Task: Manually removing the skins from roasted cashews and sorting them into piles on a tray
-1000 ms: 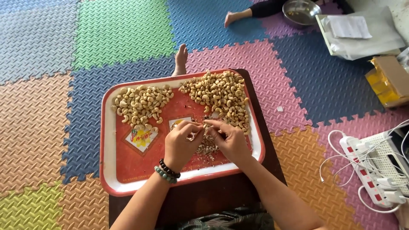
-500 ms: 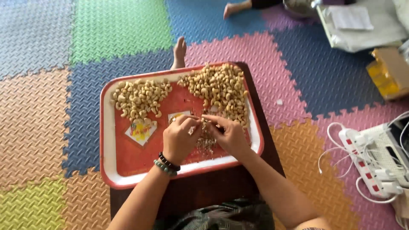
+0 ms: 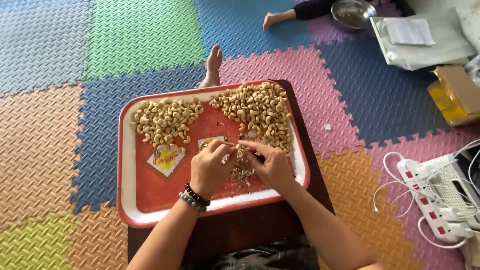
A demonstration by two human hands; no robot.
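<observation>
Nearest, both forearms reach over a low dark desk (image 3: 235, 235) that carries a red tray (image 3: 150, 195) with a white rim. The left hand (image 3: 210, 167), with two bead bracelets (image 3: 195, 199) on its wrist, and the right hand (image 3: 270, 165) meet at the middle of the tray, fingers curled and fingertips pinched together over something small; what exactly they pinch is too small to tell. Just beneath and between them lies a small heap of brownish skins (image 3: 243, 172). Farther on the tray sit two piles of pale cashew nuts: a left pile (image 3: 165, 120) and a larger right pile (image 3: 257, 110) that runs down the right side close to the right hand. Beyond the tray a bare foot (image 3: 212, 67) rests on the coloured foam mat floor (image 3: 60, 115). To the right lies a white power strip (image 3: 432, 200) with cables. At the far edge sit a metal bowl (image 3: 352, 12) and another person's foot (image 3: 275, 20).
</observation>
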